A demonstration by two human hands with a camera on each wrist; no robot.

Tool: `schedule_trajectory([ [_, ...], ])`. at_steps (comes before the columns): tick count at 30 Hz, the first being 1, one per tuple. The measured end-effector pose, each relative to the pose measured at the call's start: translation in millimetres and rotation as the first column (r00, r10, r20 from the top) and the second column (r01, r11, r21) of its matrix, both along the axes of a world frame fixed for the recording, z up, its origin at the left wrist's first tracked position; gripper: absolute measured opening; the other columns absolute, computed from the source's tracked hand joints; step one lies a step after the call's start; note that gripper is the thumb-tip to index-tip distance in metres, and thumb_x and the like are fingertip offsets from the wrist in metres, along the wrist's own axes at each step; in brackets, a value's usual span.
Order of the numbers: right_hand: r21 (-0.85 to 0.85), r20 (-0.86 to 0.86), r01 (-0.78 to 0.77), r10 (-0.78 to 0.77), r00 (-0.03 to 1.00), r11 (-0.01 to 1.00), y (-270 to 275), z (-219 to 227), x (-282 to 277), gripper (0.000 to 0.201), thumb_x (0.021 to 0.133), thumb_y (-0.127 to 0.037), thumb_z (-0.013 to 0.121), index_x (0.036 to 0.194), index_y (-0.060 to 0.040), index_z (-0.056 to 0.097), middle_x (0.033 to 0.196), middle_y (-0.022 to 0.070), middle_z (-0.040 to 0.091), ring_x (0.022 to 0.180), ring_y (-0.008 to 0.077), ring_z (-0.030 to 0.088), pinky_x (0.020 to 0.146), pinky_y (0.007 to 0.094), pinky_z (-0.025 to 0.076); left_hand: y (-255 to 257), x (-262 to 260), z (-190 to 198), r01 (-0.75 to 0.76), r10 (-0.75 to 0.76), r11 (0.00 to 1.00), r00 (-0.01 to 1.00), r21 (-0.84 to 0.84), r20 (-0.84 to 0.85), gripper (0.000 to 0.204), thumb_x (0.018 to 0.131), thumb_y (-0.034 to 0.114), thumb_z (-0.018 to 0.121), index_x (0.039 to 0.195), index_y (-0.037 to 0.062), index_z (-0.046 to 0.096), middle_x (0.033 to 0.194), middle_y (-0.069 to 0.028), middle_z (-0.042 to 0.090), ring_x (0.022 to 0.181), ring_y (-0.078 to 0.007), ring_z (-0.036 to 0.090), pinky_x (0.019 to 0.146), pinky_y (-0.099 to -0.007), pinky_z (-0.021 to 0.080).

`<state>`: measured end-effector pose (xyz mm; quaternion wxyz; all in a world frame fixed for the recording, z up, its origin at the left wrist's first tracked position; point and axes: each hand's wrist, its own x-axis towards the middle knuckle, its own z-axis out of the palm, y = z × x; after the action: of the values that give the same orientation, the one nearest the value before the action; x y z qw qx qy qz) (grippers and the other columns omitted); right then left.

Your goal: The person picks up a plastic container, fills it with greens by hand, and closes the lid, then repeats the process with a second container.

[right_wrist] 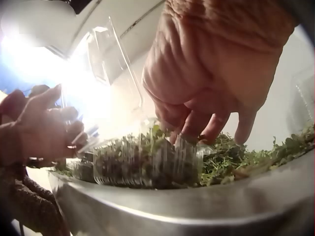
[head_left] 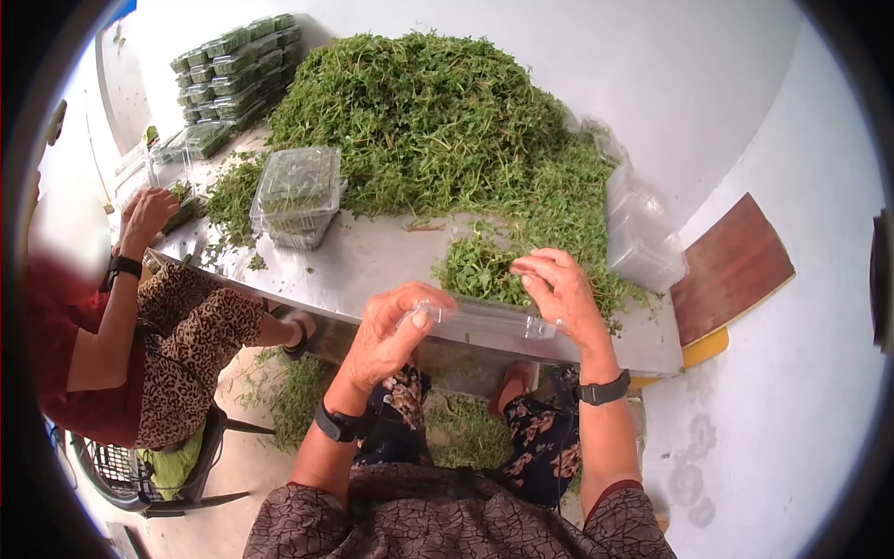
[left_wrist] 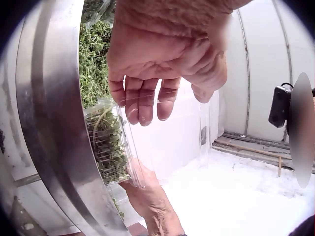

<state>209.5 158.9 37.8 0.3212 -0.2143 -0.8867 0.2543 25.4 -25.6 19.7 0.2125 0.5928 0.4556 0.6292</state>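
Note:
A clear plastic clamshell container (right_wrist: 147,160) filled with leafy green sprigs (head_left: 480,265) sits at the table's near edge, its transparent lid (head_left: 484,323) raised toward the person. My left hand (head_left: 386,331) holds the lid at its left end, thumb on one side and fingers on the other. Over the right side of the filled half is my right hand (head_left: 563,293), its loosely bent fingers (right_wrist: 214,128) reaching down at the greens. In the left wrist view, the lid stands between the left hand (left_wrist: 162,59) and the greens-filled half (left_wrist: 109,145).
A large heap of greens (head_left: 419,121) covers the table's back. Filled containers (head_left: 237,70) are stacked at the back left; another closed stack (head_left: 298,191) stands nearer. Empty clamshells (head_left: 643,233) sit at right, beside a brown board (head_left: 731,270). Another person's hand (head_left: 144,219) works at left.

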Motion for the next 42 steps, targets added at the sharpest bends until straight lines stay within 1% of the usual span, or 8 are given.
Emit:
schedule_trajectory([
  [7,0.125,0.042,0.026,-0.031,0.999,0.992,-1.4,6.3,-2.4,0.020,0.084,-0.011,0.061,0.102,-0.0085,0.070,0.105,0.0130,0.063,0.100,0.0267,0.057,0.087,0.0380,0.045,-1.3,1.8,2.1,-0.021,0.021,0.999,1.000,-0.043,0.001,0.042,0.092,0.036,0.043,0.092,-0.0003,0.063,0.096,-0.0143,0.065,0.094,-0.0248,0.060,0.087,-0.0374,0.044],
  [9,-0.163,0.017,0.018,-0.016,1.000,0.986,-10.7,17.0,2.7,0.024,0.084,-0.008,0.060,0.106,-0.0079,0.068,0.109,0.0123,0.064,0.102,0.0253,0.058,0.089,0.0355,0.045,-2.2,1.6,2.9,-0.026,0.025,0.999,1.000,-0.033,-0.011,0.042,0.092,0.036,0.043,0.093,-0.0003,0.063,0.096,-0.0145,0.065,0.094,-0.0251,0.061,0.087,-0.0374,0.044],
  [13,0.063,-0.099,-0.104,0.110,0.989,0.993,-4.7,26.1,14.7,0.029,0.083,-0.005,0.059,0.112,-0.0071,0.066,0.114,0.0126,0.064,0.106,0.0240,0.058,0.094,0.0336,0.043,-2.8,3.1,4.2,-0.027,0.027,0.999,1.000,-0.020,-0.008,0.041,0.091,0.036,0.044,0.092,-0.0006,0.063,0.096,-0.0150,0.065,0.094,-0.0261,0.061,0.087,-0.0381,0.044],
  [16,-0.107,-0.171,0.015,-0.033,0.985,0.994,-7.7,24.3,22.1,0.035,0.083,-0.004,0.059,0.118,-0.0045,0.061,0.118,0.0131,0.062,0.112,0.0234,0.057,0.097,0.0328,0.041,-1.3,3.6,3.3,-0.029,0.029,0.999,1.000,-0.015,-0.006,0.041,0.091,0.036,0.044,0.092,-0.0007,0.064,0.096,-0.0154,0.065,0.094,-0.0266,0.061,0.087,-0.0385,0.044],
  [25,-0.225,-0.116,0.037,-0.064,0.991,0.974,-6.9,4.1,18.8,0.032,0.085,-0.006,0.058,0.116,-0.0043,0.062,0.114,0.0147,0.063,0.107,0.0247,0.059,0.091,0.0319,0.045,0.2,2.6,1.9,-0.020,0.019,1.000,1.000,0.020,0.021,0.032,0.090,0.028,0.048,0.091,0.0000,0.063,0.096,-0.0147,0.065,0.092,-0.0247,0.060,0.085,-0.0365,0.045],
  [35,-0.033,-0.129,0.017,-0.021,0.991,0.999,-7.4,1.2,24.7,0.028,0.087,-0.008,0.055,0.114,-0.0018,0.063,0.119,0.0149,0.061,0.110,0.0253,0.057,0.097,0.0346,0.042,7.1,0.0,18.9,-0.136,0.148,0.988,0.967,-0.069,0.209,0.032,0.095,0.026,0.048,0.095,-0.0011,0.066,0.100,-0.0102,0.066,0.098,-0.0166,0.058,0.090,-0.0328,0.040],
  [37,-0.359,-0.326,-0.066,-0.059,0.944,0.931,-16.9,11.3,29.7,0.031,0.093,-0.018,0.051,0.116,0.0016,0.061,0.123,0.0128,0.060,0.115,0.0218,0.054,0.100,0.0346,0.039,16.7,-2.5,15.9,-0.139,0.152,0.988,0.946,-0.064,0.285,0.032,0.096,0.026,0.048,0.095,-0.0003,0.067,0.100,-0.0085,0.067,0.097,-0.0150,0.057,0.089,-0.0316,0.040],
  [42,-0.461,-0.396,-0.173,-0.027,0.918,0.870,-28.5,11.2,32.2,0.046,0.097,-0.035,0.047,0.119,0.0035,0.058,0.119,0.0144,0.060,0.115,0.0196,0.053,0.099,0.0318,0.038,43.7,-4.7,19.4,-0.168,0.203,0.979,0.878,-0.117,0.433,0.029,0.095,0.028,0.052,0.096,0.0036,0.069,0.096,-0.0037,0.068,0.087,-0.0101,0.055,0.084,-0.0287,0.041],
])
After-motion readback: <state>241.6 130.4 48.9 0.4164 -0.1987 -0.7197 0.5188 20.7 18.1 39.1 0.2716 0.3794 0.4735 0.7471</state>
